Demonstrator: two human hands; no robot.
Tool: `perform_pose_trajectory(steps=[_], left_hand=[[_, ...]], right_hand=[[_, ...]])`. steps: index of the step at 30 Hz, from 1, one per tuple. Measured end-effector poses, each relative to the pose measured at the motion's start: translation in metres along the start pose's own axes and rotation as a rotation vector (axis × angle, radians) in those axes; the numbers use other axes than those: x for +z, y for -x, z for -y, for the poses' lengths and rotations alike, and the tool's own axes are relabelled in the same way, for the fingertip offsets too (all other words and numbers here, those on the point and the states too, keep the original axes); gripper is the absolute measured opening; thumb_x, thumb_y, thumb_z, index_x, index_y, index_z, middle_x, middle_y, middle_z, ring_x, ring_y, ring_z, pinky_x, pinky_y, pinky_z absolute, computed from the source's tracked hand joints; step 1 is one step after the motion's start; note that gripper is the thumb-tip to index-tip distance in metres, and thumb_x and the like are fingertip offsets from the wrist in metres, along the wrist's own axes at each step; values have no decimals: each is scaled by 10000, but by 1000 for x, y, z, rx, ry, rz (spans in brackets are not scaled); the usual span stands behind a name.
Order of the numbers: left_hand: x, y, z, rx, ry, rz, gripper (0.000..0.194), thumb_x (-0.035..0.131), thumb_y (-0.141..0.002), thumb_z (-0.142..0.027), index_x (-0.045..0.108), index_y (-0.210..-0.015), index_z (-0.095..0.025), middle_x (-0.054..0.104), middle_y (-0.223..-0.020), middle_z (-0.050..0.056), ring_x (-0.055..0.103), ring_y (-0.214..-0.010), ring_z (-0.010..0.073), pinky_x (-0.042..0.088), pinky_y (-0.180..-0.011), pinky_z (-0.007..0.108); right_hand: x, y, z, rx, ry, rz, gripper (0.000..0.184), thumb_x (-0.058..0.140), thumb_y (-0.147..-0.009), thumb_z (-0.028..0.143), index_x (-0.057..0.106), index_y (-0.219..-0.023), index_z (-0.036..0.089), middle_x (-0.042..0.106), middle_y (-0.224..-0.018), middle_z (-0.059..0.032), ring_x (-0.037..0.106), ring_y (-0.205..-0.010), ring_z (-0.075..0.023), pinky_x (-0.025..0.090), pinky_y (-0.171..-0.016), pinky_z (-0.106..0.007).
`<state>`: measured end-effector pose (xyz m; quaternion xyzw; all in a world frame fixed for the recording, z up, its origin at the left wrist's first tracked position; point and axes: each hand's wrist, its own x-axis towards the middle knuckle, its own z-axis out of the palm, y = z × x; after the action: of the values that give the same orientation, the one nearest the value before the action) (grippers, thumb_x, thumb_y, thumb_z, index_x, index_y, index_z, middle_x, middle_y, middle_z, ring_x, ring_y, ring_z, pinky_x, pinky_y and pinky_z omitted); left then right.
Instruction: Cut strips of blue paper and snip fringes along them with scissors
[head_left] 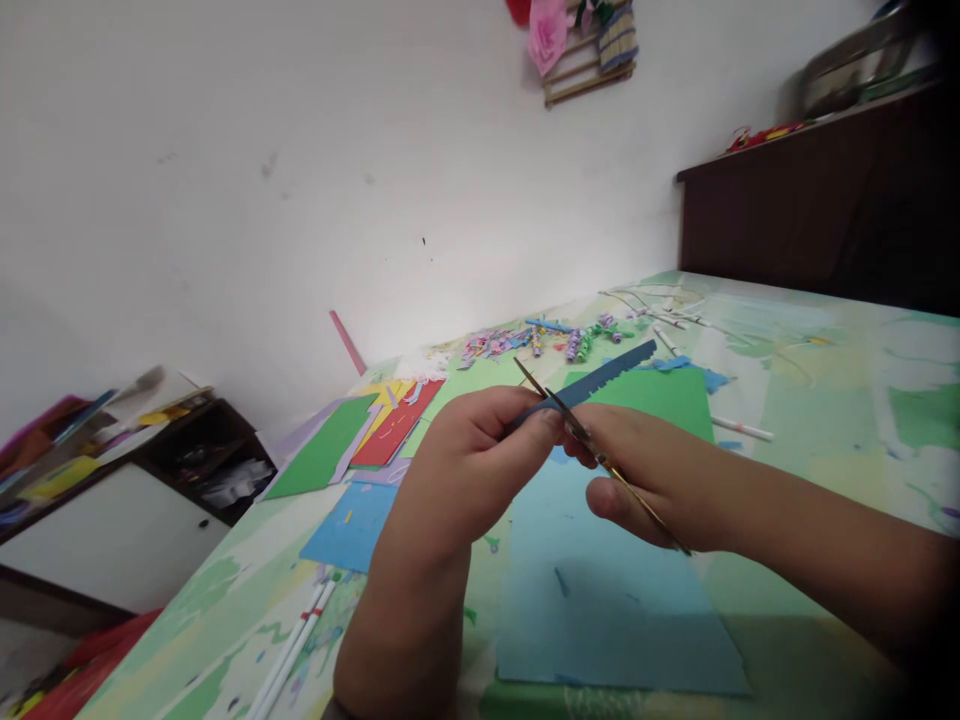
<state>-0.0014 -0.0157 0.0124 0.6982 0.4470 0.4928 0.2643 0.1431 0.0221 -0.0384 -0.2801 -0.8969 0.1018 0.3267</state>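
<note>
A dark blue paper strip (611, 372) with a notched lower edge is pinched between the thumb and fingers of my left hand (480, 460). My right hand (637, 475) grips a pair of scissors (600, 455) with gold-coloured handles. Their blades are apart and cross the strip near my left thumb. Below both hands lies a light blue sheet (615, 610) with small dark blue snippets on it. A green sheet (682, 395) lies behind my right hand, partly hidden by it.
Coloured sheets, among them a red one (401, 425) and a blue one (349, 525), lie at the left. White sticks (289, 650) rest at the front left. Paper scraps (495, 345) and curled paper pieces (581, 342) sit near the wall. A dark cabinet (787, 190) stands at the right.
</note>
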Motion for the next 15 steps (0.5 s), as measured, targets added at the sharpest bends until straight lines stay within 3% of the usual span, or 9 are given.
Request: perform_pose_trajectory(steps=[15], left_hand=[[-3, -1, 2, -4, 141, 76, 212, 483, -682, -94, 586, -510, -163, 349, -394, -65, 280, -369, 28, 233, -369, 161]], right_hand=[[-4, -2, 4, -13, -87, 46, 673, 46, -731, 728, 422, -747, 170, 440, -649, -24, 343, -530, -114, 281, -472, -254]])
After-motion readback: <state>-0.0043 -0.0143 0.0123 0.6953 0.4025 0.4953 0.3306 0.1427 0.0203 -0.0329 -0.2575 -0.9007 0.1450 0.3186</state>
